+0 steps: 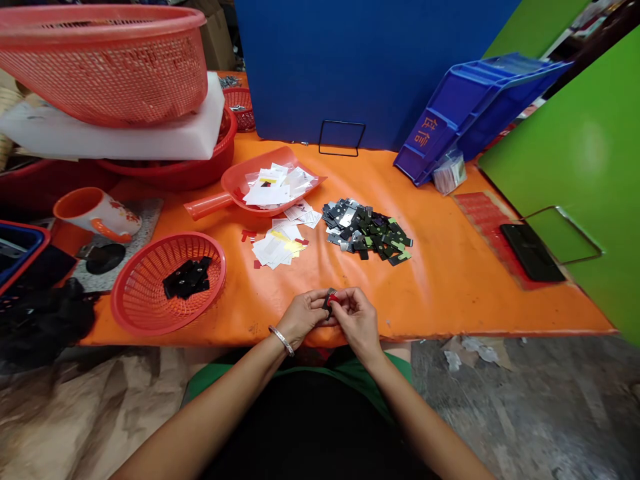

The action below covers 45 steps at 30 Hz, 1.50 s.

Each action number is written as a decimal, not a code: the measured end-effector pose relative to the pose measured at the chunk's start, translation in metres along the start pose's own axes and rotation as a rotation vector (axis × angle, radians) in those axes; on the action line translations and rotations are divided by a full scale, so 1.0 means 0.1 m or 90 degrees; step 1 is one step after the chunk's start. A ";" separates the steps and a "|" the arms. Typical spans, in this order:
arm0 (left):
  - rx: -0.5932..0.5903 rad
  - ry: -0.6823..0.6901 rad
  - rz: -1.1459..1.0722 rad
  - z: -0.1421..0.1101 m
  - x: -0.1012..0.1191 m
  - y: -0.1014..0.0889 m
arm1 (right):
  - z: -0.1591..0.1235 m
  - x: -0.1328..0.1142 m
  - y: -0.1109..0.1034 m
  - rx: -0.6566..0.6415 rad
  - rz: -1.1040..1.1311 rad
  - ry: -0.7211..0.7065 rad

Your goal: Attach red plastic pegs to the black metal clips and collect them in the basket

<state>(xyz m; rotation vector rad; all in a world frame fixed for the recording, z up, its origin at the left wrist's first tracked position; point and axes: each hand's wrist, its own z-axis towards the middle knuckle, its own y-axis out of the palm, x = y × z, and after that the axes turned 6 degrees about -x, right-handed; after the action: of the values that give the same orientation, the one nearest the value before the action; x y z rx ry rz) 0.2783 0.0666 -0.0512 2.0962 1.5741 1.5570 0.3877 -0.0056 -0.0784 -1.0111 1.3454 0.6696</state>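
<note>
Close to the table's front edge, my left hand (302, 316) is closed on a small dark flat piece (329, 308). My right hand (359, 319) meets it from the other side, its fingers pinched at a bit of red (333, 299) on the piece. What exactly the piece is I cannot make out. Beyond my hands lies a pile of small black and silver flat pieces (367, 230), some with green patches. To the left of that pile, white and yellow paper slips (280, 247) lie with red scraps. A red basket (123, 293) on the left holds several black pieces (187, 278).
A red scoop (207, 205) full of paper slips stands behind the loose ones. On the left are a mug (95, 210) and a big red basket (125, 73) on white foam (165, 143). A blue bin (430, 133) leans at the back right; a black phone (533, 253) lies far right.
</note>
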 end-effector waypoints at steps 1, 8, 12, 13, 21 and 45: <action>0.000 0.001 0.000 0.00 0.00 0.00 | 0.00 0.00 0.00 -0.001 0.001 -0.003; 0.008 0.027 0.014 -0.02 -0.01 0.00 | -0.01 0.01 0.02 0.012 -0.012 -0.025; 0.039 0.028 0.011 0.01 -0.05 -0.01 | -0.05 -0.01 0.02 0.008 -0.048 -0.028; 0.047 0.029 0.012 0.02 -0.06 0.00 | -0.06 -0.02 0.02 0.004 -0.057 -0.030; 0.067 0.065 0.024 0.01 -0.10 0.04 | -0.08 -0.15 -0.02 0.060 -0.194 -0.152; 0.032 0.049 0.041 0.00 -0.09 0.03 | 0.04 -0.17 -0.05 0.063 -0.218 -0.108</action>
<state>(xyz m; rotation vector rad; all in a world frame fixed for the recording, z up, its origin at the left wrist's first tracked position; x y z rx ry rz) 0.2813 0.0587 -0.0549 2.1588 1.6012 1.6541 0.3911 -0.0011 -0.0607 -1.0484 1.0168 0.4155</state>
